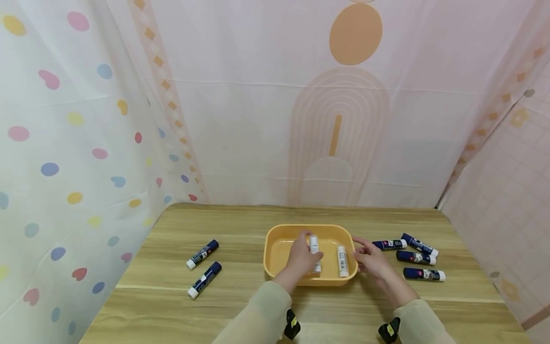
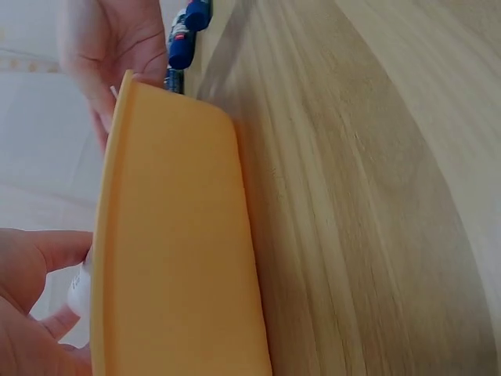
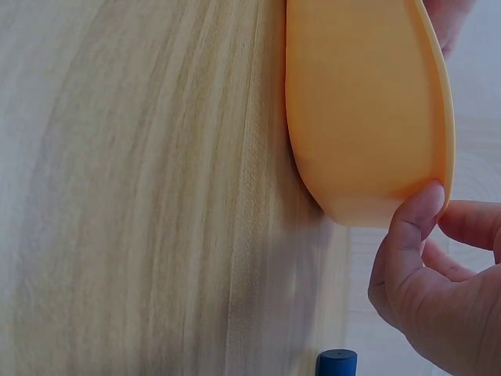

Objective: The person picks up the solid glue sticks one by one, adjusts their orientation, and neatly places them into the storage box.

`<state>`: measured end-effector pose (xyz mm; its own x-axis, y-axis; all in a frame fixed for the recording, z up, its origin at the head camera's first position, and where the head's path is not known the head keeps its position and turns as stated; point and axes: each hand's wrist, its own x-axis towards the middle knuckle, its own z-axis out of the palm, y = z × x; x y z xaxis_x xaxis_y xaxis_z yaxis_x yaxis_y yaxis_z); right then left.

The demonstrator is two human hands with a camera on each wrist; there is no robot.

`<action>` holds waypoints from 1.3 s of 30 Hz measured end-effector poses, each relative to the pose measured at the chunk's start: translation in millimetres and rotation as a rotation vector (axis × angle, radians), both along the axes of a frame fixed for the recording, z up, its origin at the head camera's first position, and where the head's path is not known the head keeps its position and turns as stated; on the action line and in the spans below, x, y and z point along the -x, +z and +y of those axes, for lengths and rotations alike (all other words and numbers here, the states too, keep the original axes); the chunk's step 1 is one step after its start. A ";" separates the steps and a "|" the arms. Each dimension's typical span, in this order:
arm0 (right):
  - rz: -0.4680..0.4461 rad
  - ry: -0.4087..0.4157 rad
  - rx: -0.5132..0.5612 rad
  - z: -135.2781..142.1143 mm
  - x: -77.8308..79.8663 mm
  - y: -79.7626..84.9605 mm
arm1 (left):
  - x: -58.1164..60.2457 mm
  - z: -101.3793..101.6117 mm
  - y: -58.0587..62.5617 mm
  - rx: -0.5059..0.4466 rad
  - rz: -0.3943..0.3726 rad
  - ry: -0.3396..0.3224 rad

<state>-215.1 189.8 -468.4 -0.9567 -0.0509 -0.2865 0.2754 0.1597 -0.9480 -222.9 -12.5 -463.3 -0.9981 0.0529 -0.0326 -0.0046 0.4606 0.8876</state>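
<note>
Table (image 1: pixel 240 217): wood-grain, under the yellow-orange bin (image 1: pixel 309 283).
Bin: long axis left to right. A hard pull at its right end could slide or tip it, since the only grip seen on the rim is there.
Left hand (image 1: pixel 298 260): inside the bin, fingers partly closed, pinching a white tube.
Right hand (image 1: pixel 374 263): at the bin's right end, thumb and fingers closed on the rim.
Dark blue tubes, right group (image 1: pixel 424 274): four, white ends pointing away from the bin; round bodies, so a knock could roll them.
Dark blue tubes, left group (image 1: pixel 205 280): two, slanted, white ends toward the near left.
Held white tube (image 1: pixel 314 244): mid-bin, long axis far to near, across the bin's length; a loose pinch could drop it. Cap end cannot be told.
Second white tube (image 1: pixel 342 263): right part of the bin, nearly parallel.
</note>
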 end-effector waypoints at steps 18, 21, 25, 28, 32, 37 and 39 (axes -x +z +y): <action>0.006 0.016 -0.005 4.4 1.6 -1.9 | 0.7 43.3 -1.5 0.361 0.055 0.065; 0.009 0.020 0.000 4.8 2.2 -2.2 | 0.5 46.9 -3.6 0.366 0.042 0.065; 0.011 0.014 0.003 4.5 2.6 -2.7 | -0.2 48.2 -6.4 0.338 0.009 0.061; 0.012 0.015 -0.001 3.8 2.5 -3.1 | 0.0 47.7 -7.9 0.292 -0.020 0.053; 0.010 0.020 -0.006 3.6 2.3 -3.1 | 1.0 47.3 -8.7 0.237 -0.065 0.036; 0.007 0.015 -0.007 3.2 2.0 -3.1 | 1.4 47.7 -9.3 0.221 -0.101 0.017; 0.006 0.012 -0.010 2.9 1.8 -3.2 | 1.1 48.0 -9.4 0.226 -0.103 0.017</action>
<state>-217.0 192.7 -471.6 -0.9577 -0.0600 -0.2814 0.2677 0.1724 -0.9479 -224.0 35.5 -472.7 -0.9896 0.0156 -0.1429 -0.0990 0.6467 0.7563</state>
